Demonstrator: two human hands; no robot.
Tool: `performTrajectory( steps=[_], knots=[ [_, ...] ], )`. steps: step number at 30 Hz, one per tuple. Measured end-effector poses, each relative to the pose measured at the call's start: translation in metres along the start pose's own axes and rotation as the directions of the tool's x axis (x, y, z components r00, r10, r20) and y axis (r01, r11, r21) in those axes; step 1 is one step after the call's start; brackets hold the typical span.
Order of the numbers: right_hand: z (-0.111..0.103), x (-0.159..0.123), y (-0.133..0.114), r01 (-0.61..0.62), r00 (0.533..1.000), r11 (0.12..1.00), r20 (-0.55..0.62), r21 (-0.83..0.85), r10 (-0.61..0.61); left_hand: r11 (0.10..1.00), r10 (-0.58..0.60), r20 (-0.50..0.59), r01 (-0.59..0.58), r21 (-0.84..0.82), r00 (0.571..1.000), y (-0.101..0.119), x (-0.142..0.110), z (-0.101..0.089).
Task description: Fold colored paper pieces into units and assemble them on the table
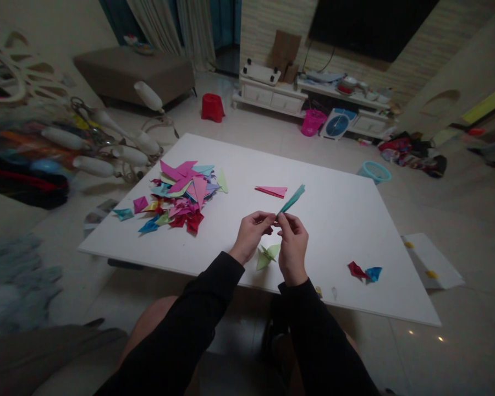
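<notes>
Fingers (286, 224) of left hand (248, 235) and right hand (294, 245) were pinched closed on teal folded paper (292, 200) over white table (338, 220), pink folded paper (273, 191) nearby.

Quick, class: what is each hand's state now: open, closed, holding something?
Left hand: closed, pinching the near end of a narrow teal folded-paper strip.
Right hand: closed, pinching that same end.
</notes>
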State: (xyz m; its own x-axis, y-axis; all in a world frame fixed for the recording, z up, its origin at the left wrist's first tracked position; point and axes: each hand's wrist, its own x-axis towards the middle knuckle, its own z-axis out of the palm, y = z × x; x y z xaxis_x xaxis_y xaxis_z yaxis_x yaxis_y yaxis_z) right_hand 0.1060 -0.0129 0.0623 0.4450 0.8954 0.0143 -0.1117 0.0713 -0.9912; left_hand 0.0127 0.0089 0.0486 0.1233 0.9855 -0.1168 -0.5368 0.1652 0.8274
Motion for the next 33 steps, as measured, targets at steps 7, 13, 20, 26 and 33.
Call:
performTrajectory(
  steps=[7,13,20,26,33],
  knots=[
    [-0.003,-0.004,-0.002,-0.005,1.0,1.0,-0.013,-0.022,0.004,1.0,-0.004,0.006,0.004,0.005,1.0,-0.001,-0.005,0.002],
    [-0.008,-0.008,-0.004,0.045,0.999,0.998,0.0,-0.045,-0.045,1.0,0.013,0.001,-0.013,0.001,1.0,-0.006,-0.009,0.005],
    [-0.008,-0.003,0.003,-0.019,1.0,1.0,-0.006,-0.022,0.019,1.0,0.005,-0.04,-0.006,-0.006,0.999,-0.009,-0.003,0.003],
    [-0.004,-0.001,0.003,-0.118,0.993,0.991,0.004,0.063,0.118,0.998,0.047,-0.02,-0.046,0.039,0.999,-0.004,0.0,-0.001],
    [-0.006,-0.002,0.001,-0.103,0.995,0.99,-0.007,0.093,0.104,0.993,0.052,-0.027,-0.049,0.103,0.998,-0.003,0.0,-0.007]
  ],
)
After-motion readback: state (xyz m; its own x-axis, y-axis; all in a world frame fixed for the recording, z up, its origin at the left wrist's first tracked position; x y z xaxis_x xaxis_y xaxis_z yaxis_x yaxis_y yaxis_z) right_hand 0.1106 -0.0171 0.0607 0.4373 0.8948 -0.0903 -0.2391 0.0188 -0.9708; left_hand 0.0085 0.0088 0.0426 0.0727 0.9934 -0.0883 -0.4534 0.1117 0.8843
